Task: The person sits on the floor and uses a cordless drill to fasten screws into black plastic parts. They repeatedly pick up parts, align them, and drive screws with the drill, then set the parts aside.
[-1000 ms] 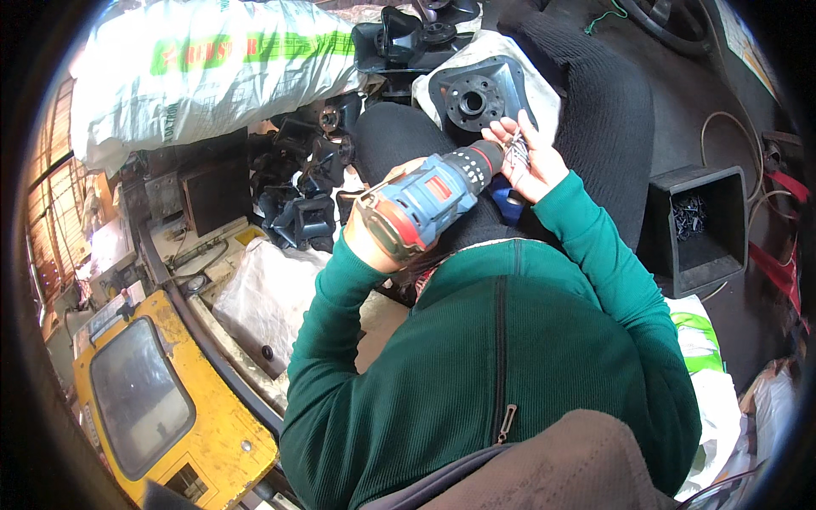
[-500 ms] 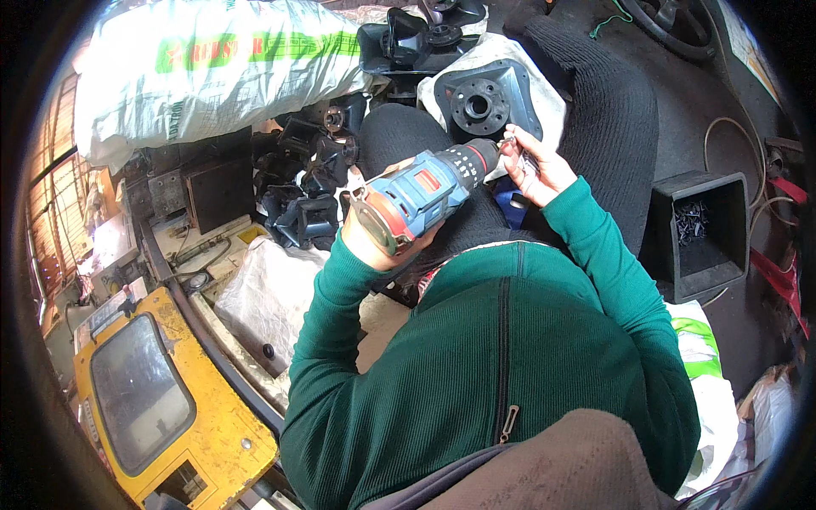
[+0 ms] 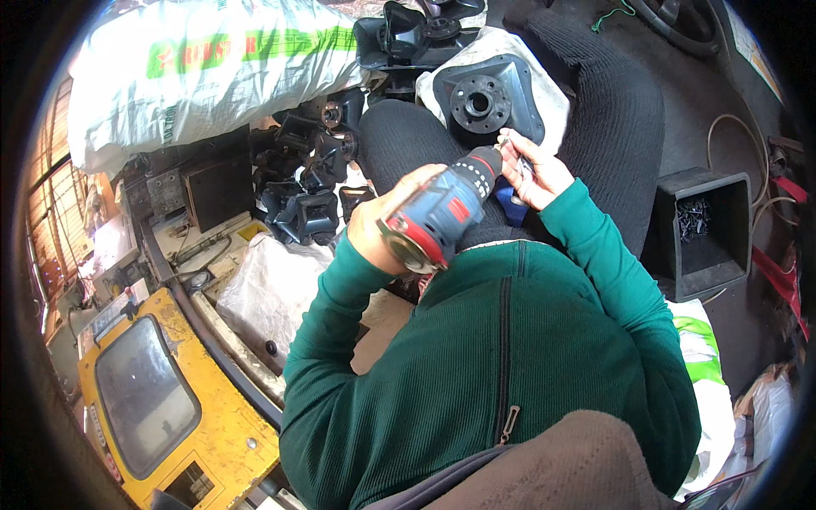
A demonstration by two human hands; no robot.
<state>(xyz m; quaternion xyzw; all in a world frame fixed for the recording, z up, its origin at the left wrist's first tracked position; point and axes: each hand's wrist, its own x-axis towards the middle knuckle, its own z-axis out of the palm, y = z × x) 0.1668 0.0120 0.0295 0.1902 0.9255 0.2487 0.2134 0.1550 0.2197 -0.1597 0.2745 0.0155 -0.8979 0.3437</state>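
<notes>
A blue cordless drill point(image 3: 440, 211) with a red band round its chuck is gripped in my left hand point(image 3: 374, 229), above my lap. Its chuck points up and to the right. At the drill's tip, my right hand point(image 3: 544, 177) pinches with thumb and forefinger. Several small metal screws point(image 3: 526, 167) show in the curled fingers of that hand. Just beyond both hands, a black square part with a round, holed hub point(image 3: 489, 100) rests on white sheeting point(image 3: 551, 106) between my legs. A blue object point(image 3: 510, 204) lies partly hidden below my right hand.
Dark molded parts point(image 3: 310, 212) are heaped on the left, with more point(image 3: 416, 38) at the far side. A large white sack point(image 3: 221, 93) lies behind them. On the right stands a black bin point(image 3: 710, 251) holding small screws. A yellow machine panel point(image 3: 208, 408) is at lower left.
The drill has tilted and turned in my left hand, its rear end shifting right and lower. My right hand stays at the drill tip, almost unmoved.
</notes>
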